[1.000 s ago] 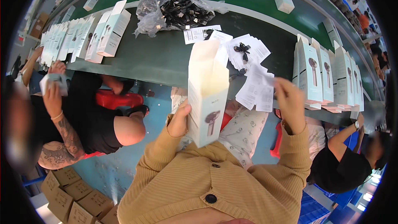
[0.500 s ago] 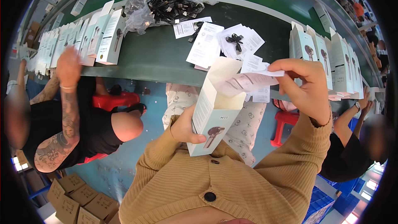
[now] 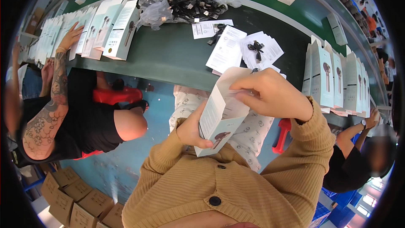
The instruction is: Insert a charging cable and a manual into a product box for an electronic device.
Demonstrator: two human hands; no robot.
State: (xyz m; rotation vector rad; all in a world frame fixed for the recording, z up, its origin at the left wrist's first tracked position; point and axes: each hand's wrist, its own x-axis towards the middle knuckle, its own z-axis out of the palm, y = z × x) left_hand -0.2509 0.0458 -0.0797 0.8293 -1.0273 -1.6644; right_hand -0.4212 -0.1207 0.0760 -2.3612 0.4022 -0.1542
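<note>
My left hand [image 3: 193,128] is wrapped round a pale blue-and-white carton [image 3: 223,133], its top flaps open and a picture of a handheld device on its front. Inside the open mouth shows part of a printed leaflet [image 3: 230,109], most of it down in the carton. The fingers of my right hand [image 3: 272,95] are pinched together at that mouth, at the leaflet's upper end; the fingertips partly hide it. Beyond the carton, on the dark green bench, lie a stack of white leaflets [image 3: 226,48] and a fanned pile [image 3: 270,52] with a coiled black cable [image 3: 255,50] on it.
A plastic bag [image 3: 154,6] of black cables [image 3: 192,2] lies at the back. Rows of cartons stand at left [image 3: 120,31] and right [image 3: 327,76]. Co-workers sit on both sides; one's hand [image 3: 69,38] touches the left row. Brown boxes [image 3: 90,207] sit on the floor.
My right hand has moved left and down to the carton's mouth, bringing the leaflet inside. The left hand keeps its hold on the carton. The co-worker's hand at left has moved onto the carton row.
</note>
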